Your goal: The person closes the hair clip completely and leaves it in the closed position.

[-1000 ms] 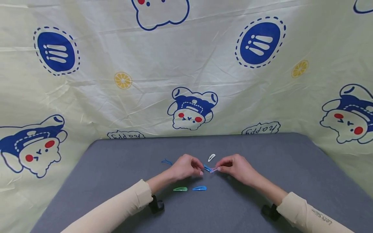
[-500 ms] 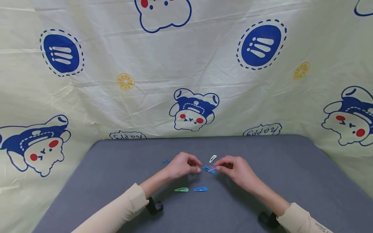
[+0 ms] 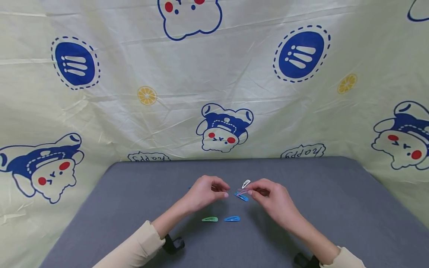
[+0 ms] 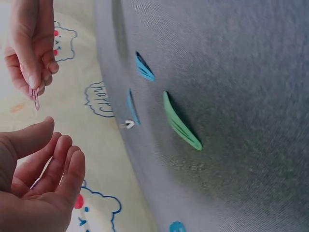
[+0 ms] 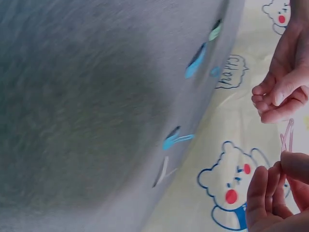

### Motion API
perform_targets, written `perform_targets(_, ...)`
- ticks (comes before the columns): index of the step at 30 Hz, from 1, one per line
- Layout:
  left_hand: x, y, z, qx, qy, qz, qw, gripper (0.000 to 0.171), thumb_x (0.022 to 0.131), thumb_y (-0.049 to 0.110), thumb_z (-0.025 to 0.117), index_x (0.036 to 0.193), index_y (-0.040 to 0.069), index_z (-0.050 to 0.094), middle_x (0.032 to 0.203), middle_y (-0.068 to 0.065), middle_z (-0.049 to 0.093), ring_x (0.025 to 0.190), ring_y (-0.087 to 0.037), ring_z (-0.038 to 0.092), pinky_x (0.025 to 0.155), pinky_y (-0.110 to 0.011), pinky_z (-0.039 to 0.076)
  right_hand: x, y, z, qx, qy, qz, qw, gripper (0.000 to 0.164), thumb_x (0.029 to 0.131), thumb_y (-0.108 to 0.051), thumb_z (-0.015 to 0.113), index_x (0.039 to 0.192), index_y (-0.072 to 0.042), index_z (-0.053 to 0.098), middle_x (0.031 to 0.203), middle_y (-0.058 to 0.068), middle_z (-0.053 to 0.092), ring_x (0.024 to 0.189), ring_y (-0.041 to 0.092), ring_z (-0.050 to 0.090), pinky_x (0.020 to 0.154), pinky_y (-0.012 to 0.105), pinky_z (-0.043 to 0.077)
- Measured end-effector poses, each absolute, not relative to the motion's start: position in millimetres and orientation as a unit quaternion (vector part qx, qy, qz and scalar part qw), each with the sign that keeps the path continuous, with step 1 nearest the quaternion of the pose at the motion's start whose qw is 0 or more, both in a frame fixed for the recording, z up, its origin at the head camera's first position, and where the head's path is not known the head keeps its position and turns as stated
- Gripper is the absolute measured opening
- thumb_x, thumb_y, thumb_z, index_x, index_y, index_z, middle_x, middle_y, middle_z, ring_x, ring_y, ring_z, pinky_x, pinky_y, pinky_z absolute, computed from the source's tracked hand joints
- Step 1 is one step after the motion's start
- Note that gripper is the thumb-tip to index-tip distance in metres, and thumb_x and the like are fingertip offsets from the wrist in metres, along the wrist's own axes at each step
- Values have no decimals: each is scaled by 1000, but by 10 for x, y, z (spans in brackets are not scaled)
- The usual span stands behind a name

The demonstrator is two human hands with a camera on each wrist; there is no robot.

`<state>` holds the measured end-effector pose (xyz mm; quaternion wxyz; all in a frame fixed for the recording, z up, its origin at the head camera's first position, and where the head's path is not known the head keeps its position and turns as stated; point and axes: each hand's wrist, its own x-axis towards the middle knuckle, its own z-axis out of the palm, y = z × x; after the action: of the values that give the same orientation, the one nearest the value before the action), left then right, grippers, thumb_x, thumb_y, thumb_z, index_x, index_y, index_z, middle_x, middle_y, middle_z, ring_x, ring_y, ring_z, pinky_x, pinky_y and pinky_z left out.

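Head view: the two hands are raised over a grey table [image 3: 161,178], apart from each other, the right hand [image 3: 275,198] pinching a pink hair clip [image 4: 35,98] between thumb and fingers, the left hand [image 3: 205,194] holding nothing, its thumb and fingertips parted near the clip. On the tabletop below the pink clip lies a blue clip [image 3: 242,197], with a white clip [image 3: 246,183] just beyond; a green clip [image 3: 210,219] and a second blue clip [image 3: 232,219] lie side by side nearer the person.

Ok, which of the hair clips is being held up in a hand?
The pink clip, pinched in the right hand; the green clip, white clip and two blue clips lie on the table.
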<state>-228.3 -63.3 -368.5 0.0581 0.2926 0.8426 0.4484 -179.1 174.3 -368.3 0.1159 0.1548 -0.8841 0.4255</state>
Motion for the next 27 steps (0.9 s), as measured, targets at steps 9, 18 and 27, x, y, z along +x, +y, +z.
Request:
perform_targets(9, -2013, -714, -3539, 302, 841, 449, 27, 18, 88, 13, 75, 106, 12, 74, 94, 8, 66, 85, -9, 59, 81, -29, 52, -1552, 1688, -3568, 156, -867, 446, 157, 20, 88, -7, 74, 97, -25, 74, 92, -14, 65, 82, 6, 64, 76, 27, 54)
perform_targets(18, -1694, -785, -3473, 302, 831, 467, 6, 21, 86, 14, 77, 107, 18, 74, 97, 14, 64, 92, -12, 61, 85, -28, 51, -1322, 1595, -3515, 152, -861, 452, 177, 17, 90, -14, 73, 98, -29, 74, 91, -17, 65, 80, 6, 62, 77, 26, 53)
perform_targets(27, -1444, -769, -3411, 290, 839, 460, -40, 23, 84, 17, 80, 106, 19, 74, 97, 17, 63, 89, -7, 58, 82, -28, 50, -1127, 1501, -3470, 134, -859, 467, 164, 15, 90, -16, 73, 98, -29, 74, 91, -17, 64, 79, 7, 61, 77, 28, 53)
